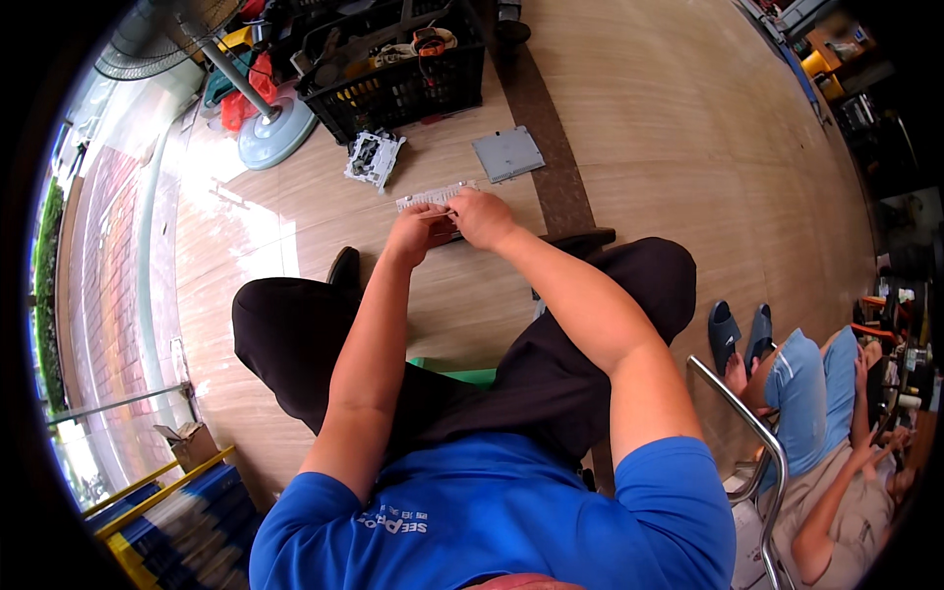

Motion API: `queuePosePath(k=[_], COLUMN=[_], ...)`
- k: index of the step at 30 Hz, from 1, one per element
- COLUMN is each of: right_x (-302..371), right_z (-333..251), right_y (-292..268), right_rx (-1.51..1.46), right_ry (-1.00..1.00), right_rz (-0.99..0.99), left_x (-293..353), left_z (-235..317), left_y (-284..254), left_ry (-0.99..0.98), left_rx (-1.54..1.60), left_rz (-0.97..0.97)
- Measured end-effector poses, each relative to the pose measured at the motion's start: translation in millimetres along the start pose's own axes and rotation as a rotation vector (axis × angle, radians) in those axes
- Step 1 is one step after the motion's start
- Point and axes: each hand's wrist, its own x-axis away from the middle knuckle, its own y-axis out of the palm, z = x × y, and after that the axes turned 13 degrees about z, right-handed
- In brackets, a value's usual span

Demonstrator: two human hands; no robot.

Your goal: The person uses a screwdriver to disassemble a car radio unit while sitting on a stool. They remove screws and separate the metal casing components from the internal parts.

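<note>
My left hand (419,234) and my right hand (481,217) meet in front of my knees, fingers closed in a pinch. Between their fingertips is something small and thin that I cannot make out. Just beyond the fingers shows a pale, translucent strip with a row of slots (433,197); whether either hand touches it is unclear. A white plastic frame with dark parts inside (374,159) lies on the floor, farther off to the left. To the right of it, a flat grey rectangular panel (508,154) lies apart from both hands.
A black crate of tools (393,93) stands at the far side, beside a standing fan's round base (277,133). Blue and yellow boxes (182,526) are stacked at lower left. On the right, another person (831,452) sits near a curved metal rail (757,428).
</note>
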Motion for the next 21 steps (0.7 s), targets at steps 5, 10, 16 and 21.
queuePosePath(k=[5,10,16,21], right_x=[6.9,-4.3,-16.0,-0.4], right_z=[0.3,3.2,31.3,57.5], right_y=[3.3,0.2,-15.2,-8.3], right_rx=[0.168,0.173,0.129,0.253], right_ry=[-0.043,-0.080,0.121,0.277], right_rz=[-0.142,-0.136,-0.055,-0.219], left_x=[4.7,7.1,21.2,44.4], left_z=[-5.8,18.2,155.2,205.4], left_y=[-4.7,-7.2,-12.0,-12.4], left_ry=[-0.008,0.039,0.838,0.946], left_rx=[-0.147,-0.526,-0.929,-0.990], left_rz=[0.061,0.175,0.249,0.244])
